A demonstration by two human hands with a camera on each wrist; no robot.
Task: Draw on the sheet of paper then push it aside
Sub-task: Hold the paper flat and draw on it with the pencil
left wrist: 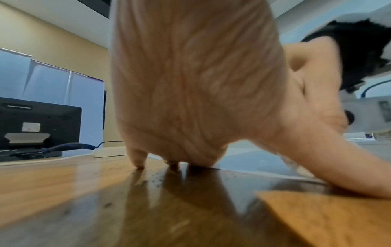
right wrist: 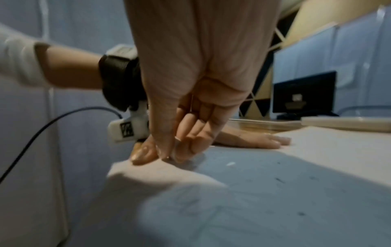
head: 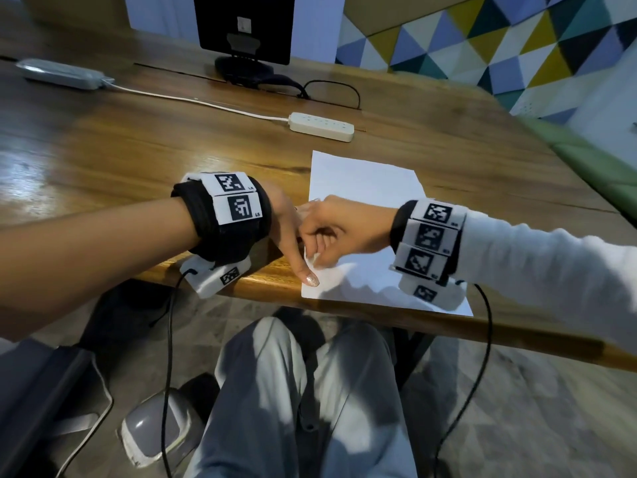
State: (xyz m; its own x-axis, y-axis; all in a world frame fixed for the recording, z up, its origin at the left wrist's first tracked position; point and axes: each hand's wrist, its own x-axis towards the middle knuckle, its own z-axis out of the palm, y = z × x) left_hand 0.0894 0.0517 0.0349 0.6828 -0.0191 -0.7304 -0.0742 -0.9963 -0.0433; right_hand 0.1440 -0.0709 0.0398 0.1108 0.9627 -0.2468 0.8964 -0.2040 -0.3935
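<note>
While left hand (head: pixel 287 222) presses flat on sheet (head: pixel 365 188), right hand (head: pixel 339 232) fingers (right wrist: pixel 186 142) pinch its edge.

It looked like an office: a monitor (head: pixel 245 27) and power strip (head: pixel 321 126) stood on a wooden surface (head: pixel 138 143), backed by colourful triangle-patterned wall panels (head: pixel 482 39).

The left hand (head: pixel 287 232) lies flat with straight fingers (right wrist: pixel 273 142) spread forward and the thumb stretched toward the body, its forearm bare above a black wrist strap. The right hand (head: pixel 339 232) (sleeve in white) meets it from the other side, fingers (right wrist: pixel 186 132) curled under, thumb and fingertips pinched together beside the left thumb.
</note>
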